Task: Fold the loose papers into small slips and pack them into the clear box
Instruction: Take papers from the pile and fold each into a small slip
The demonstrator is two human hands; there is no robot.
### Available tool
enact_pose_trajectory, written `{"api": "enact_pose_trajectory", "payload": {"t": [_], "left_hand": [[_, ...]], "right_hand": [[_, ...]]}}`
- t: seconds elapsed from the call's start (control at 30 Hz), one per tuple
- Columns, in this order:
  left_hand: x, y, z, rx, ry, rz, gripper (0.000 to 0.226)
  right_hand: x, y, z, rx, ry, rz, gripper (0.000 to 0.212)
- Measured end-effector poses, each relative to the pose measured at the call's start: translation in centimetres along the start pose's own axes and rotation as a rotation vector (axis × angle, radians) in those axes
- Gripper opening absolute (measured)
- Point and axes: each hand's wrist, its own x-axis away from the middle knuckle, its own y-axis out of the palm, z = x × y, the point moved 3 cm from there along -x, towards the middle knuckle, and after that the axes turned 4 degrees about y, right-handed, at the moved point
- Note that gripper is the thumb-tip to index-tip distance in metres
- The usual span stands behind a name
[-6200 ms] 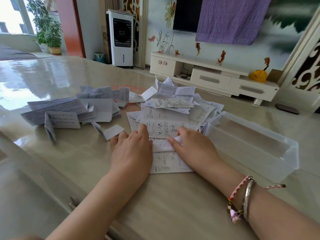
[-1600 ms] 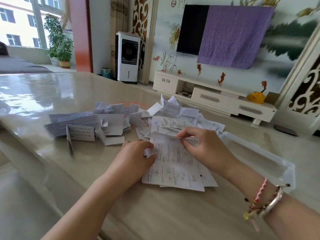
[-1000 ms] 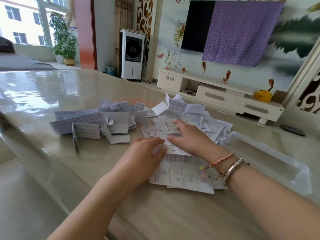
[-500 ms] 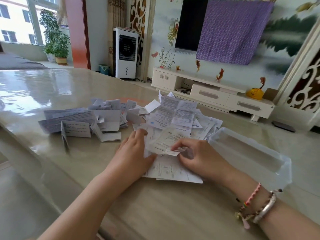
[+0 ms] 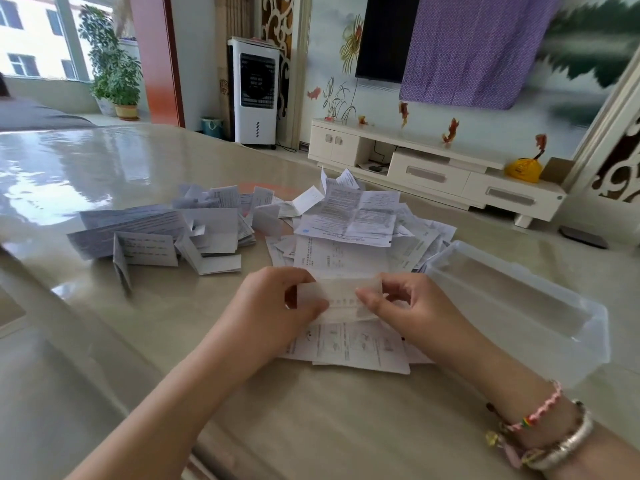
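Note:
A folded white paper slip (image 5: 341, 299) is lifted just above the table, blurred by motion. My left hand (image 5: 277, 306) pinches its left end and my right hand (image 5: 405, 306) pinches its right end. Under them lies a printed sheet (image 5: 349, 344) at the near edge of a heap of loose unfolded papers (image 5: 356, 223). A group of folded slips (image 5: 173, 233) lies further left on the table. The clear plastic box (image 5: 519, 303) stands open to the right of my right hand, and nothing shows inside it.
The glossy beige table (image 5: 311, 427) stretches far to the left and back. Its near edge runs diagonally at the lower left. Beyond the table are a white TV cabinet (image 5: 433, 168) and an air cooler (image 5: 256, 91).
Both hands have lifted a slip off the printed sheet and now hold it by its two ends. Half a second ago my left hand lay flat on the papers.

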Motion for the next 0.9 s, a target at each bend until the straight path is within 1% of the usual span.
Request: {"api": "enact_pose_trajectory", "payload": {"t": [0.1,0.2,0.33,0.53,0.67,0.9], "left_hand": [[0.1,0.6,0.2,0.025,-0.056,-0.003,0.017],[0.2,1.1,0.3,-0.025,-0.109,0.021,0.032],[0.2,1.9,0.5,-0.141,-0.13,0.045,0.041],[0.1,2.1,0.9,-0.263,-0.11,0.076,0.044],[-0.2,2.5,0.9,-0.352,-0.116,0.05,0.044],[0.1,2.5,0.9,-0.401,-0.069,0.054,0.037]], "right_hand": [[-0.5,0.5,0.8,0.084,0.082,0.062,0.038],[-0.9,0.8,1.6,0.216,0.146,0.106,0.04],[-1.2,1.1,1.4,0.43,0.147,0.167,0.042],[-1.8,1.6,0.8,0.602,0.132,0.206,0.038],[-2.0,1.7,0.9,0.681,0.128,0.216,0.037],[-2.2,1.9,0.8,0.779,0.105,0.209,0.035]]}}
